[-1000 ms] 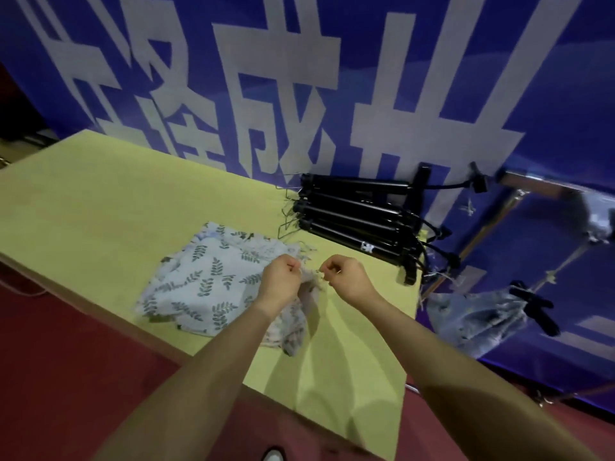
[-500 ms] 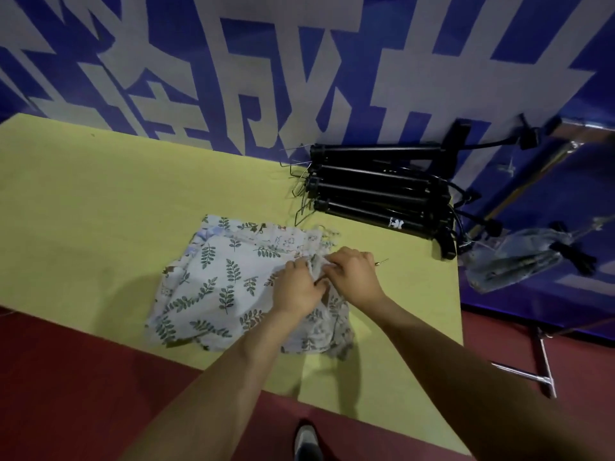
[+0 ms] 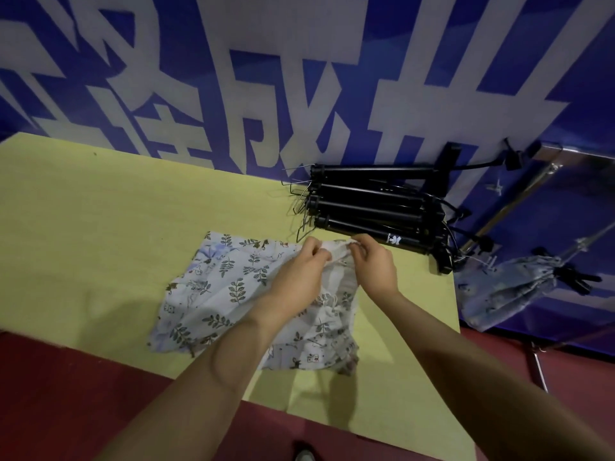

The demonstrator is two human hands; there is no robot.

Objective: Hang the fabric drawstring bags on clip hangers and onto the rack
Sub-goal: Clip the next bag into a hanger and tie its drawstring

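- The top bag point(image 3: 319, 277) of the pile point(image 3: 233, 294) is now taken up by its mouth: half a second ago both hands were bunched together low on the cloth, and a second ago they were picking at a cord above it.
- The left hand point(image 3: 304, 271) is clenched on the gathered hem, which is pinched between thumb and fingers.
- The right hand point(image 3: 374, 264) is clenched on the same hem a little to the right, so that a short stretch of the rim is held taut between the two.
- The rest of the bag is draped over the pile, which lies on the tabletop point(image 3: 100, 227) near its right end.
- The hangers point(image 3: 376, 211) are stacked just beyond the hands, at the far right of the tabletop, and none is touched.
- One bag point(image 3: 499, 291) is already clipped up on the rack point(image 3: 519, 197), off the right edge.
- The change is read as the mouth being spread flat for clipping; a hanger is judged to be wanted next.
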